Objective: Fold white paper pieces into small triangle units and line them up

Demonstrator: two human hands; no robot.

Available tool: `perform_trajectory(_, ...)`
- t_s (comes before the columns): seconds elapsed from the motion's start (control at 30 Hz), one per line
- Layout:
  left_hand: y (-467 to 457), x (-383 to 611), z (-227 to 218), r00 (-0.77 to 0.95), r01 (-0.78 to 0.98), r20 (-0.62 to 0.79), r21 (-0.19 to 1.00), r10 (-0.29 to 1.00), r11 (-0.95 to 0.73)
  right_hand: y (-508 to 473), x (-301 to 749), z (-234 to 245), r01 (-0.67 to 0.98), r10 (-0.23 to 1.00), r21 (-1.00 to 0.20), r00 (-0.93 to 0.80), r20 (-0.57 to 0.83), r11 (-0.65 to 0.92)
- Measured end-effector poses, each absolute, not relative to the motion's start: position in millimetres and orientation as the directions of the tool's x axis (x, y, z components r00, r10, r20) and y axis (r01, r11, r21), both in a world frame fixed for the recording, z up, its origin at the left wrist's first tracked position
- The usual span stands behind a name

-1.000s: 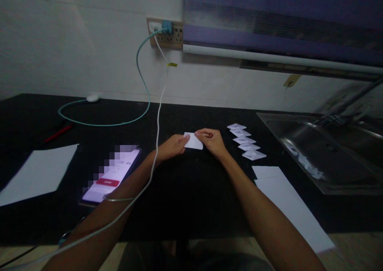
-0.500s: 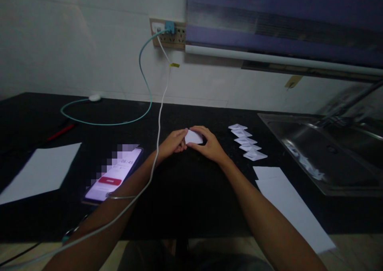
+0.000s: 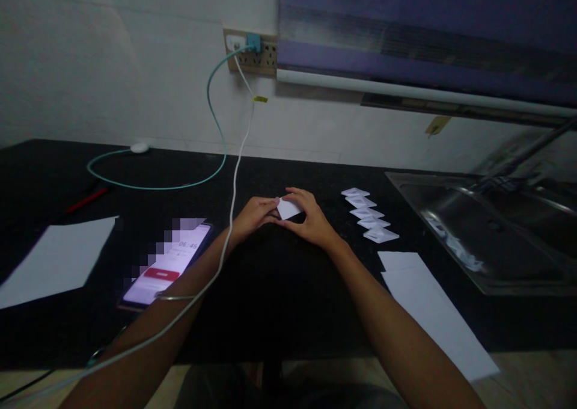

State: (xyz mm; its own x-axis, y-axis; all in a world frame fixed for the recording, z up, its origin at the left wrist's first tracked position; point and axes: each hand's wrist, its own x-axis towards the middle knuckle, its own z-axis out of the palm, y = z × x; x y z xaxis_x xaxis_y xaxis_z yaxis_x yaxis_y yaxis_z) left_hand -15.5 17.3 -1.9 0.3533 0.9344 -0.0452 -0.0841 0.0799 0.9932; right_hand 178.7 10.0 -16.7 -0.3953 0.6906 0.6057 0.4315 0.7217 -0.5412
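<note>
Between my two hands is a small folded piece of white paper (image 3: 289, 209), held just above the black countertop (image 3: 279, 295). My left hand (image 3: 256, 216) pinches its left edge, thumb on top and fingers curled beneath. Around its right side curves my right hand (image 3: 311, 216), thumb at the near edge and fingers at the far edge. To the right, several folded paper boats (image 3: 370, 222) lie in an overlapping slanted row. Closer to me, flat white paper strips (image 3: 433, 313) rest beside my right forearm.
A lit phone (image 3: 169, 270) lies by my left forearm, with white sheets (image 3: 58, 258) and a red pen (image 3: 88, 199) farther left. A white cable (image 3: 234, 186) hangs across my left arm. The metal sink (image 3: 496, 234) is at the right, a teal cable (image 3: 153, 188) at the back.
The view has shifted slightly. My right fingers have moved a little over the folded paper, which now looks turned and more pointed. My left hand still grips its left side.
</note>
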Motion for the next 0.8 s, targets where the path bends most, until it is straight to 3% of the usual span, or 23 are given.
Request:
perform_trajectory(0.37, 25.1, -16.0, -10.8, 0.390, -0.214, -0.036, 0.968, 0.920, 0.128, 14.1, 180.7, -20.8, 0.426, 0.712, -0.575, -0.328, 0.621, 0.698)
perform_trajectory(0.6, 21.4, -15.1, -6.8, 0.434, -0.136, -0.069, 0.981, 0.898, 0.140, 16.1, 180.3, -20.0, 0.419, 0.746, -0.639, -0.167, 0.644, 0.645)
perform_trajectory(0.8, 18.8, -10.6, -1.7, 0.457, -0.008, -0.080, 0.996, 0.886, 0.094, 18.6, 178.8, -20.6, 0.365, 0.731, -0.649, -0.155, 0.665, 0.668)
